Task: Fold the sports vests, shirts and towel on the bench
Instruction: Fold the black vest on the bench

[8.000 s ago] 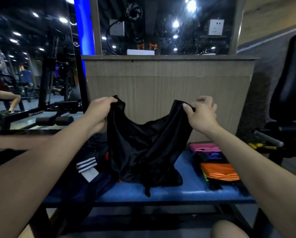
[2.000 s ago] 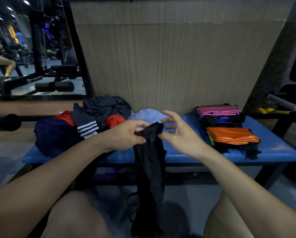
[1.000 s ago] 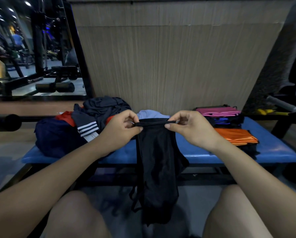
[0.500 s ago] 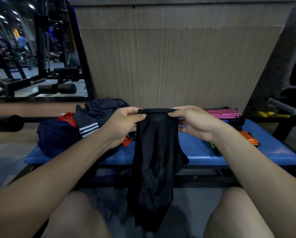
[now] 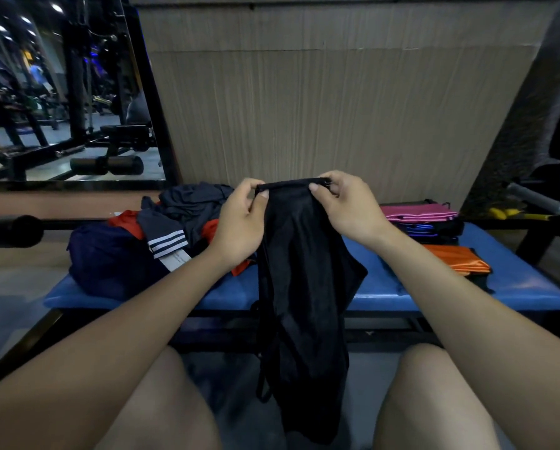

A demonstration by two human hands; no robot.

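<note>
Our 2 arms reached forward over the bench (image 5: 386,287), left hand (image 5: 239,222) and right hand (image 5: 347,206) each pinched the black vest's (image 5: 304,287) top edge, vest hung down

Dim gym interior. Wood-grain panel wall (image 5: 321,102) fills the middle, seam across its upper part. Left of it a black-framed mirror (image 5: 61,92) reflecting weight machines, ceiling spotlights and a black foam roller pad (image 5: 106,165). Black padded bar (image 5: 9,231) crosses at far left. Grey floor (image 5: 9,287) below. Far right: dark speckled carpeted wall (image 5: 515,125), black machine with grey handle (image 5: 536,198), yellow part (image 5: 512,214) beside it.
</note>
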